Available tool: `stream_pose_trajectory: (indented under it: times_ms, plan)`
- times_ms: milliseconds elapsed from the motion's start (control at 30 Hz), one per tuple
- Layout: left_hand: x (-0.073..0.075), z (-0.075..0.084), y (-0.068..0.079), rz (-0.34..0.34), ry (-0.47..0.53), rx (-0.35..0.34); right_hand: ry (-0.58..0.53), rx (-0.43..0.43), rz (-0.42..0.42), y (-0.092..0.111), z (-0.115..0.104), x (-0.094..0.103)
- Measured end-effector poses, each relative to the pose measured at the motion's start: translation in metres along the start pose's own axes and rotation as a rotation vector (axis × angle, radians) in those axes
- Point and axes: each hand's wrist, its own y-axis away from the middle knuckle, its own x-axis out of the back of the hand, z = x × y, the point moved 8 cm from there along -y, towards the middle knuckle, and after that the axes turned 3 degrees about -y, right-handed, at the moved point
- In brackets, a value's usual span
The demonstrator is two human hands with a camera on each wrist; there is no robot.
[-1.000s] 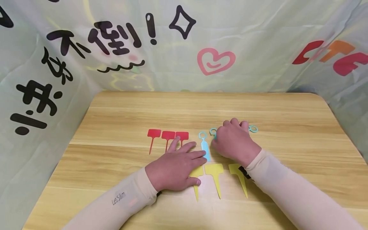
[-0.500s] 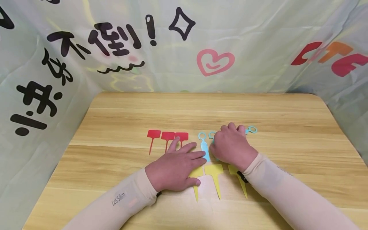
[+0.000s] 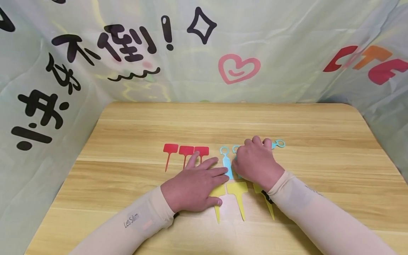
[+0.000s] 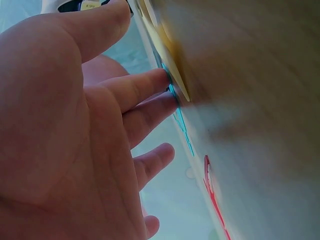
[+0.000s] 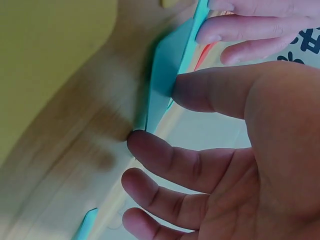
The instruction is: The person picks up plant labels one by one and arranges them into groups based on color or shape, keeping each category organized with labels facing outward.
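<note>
My left hand [image 3: 197,186] lies spread, its middle fingertips on the leftmost blue hook-topped plant tag [image 3: 226,163]. Its thumb rests over the left one of three yellow T-shaped plant labels [image 3: 237,191]. Thumb and index finger of my right hand [image 3: 256,161] pinch a second blue plant tag [image 5: 167,62] by its edges, low at the tabletop. From above, the right hand hides most of that tag; only its hook and a lower bit show. A third blue tag [image 3: 280,143] pokes out behind the right knuckles, ring outward.
Three red rectangular plant labels [image 3: 170,148] lie in a row to the left, the nearer stems partly behind my left fingers. Everything lies on a wooden table [image 3: 127,134]. A printed cloth [image 3: 287,42] hangs along the back and sides.
My right hand has shifted slightly left and nearer to me, and the pinched blue tag has slid a little toward the leftmost one. The left hand has stayed put.
</note>
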Motion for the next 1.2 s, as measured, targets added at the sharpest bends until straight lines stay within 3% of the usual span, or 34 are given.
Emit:
stream_pose_trajectory:
  times_ms: [600, 933, 1200]
  plan:
    - [0.002, -0.001, 0.002, 0.009, -0.006, 0.009, -0.022, -0.004, 0.053, 0.007, 0.006, 0.009]
    - [0.001, -0.001, 0.002, -0.007, 0.005, 0.007, -0.175, 0.053, 0.015, 0.007, 0.060, 0.031]
    - [0.000, 0.000, 0.001, -0.007, 0.014, 0.002, -0.023, 0.192, 0.026, -0.002, 0.098, 0.031]
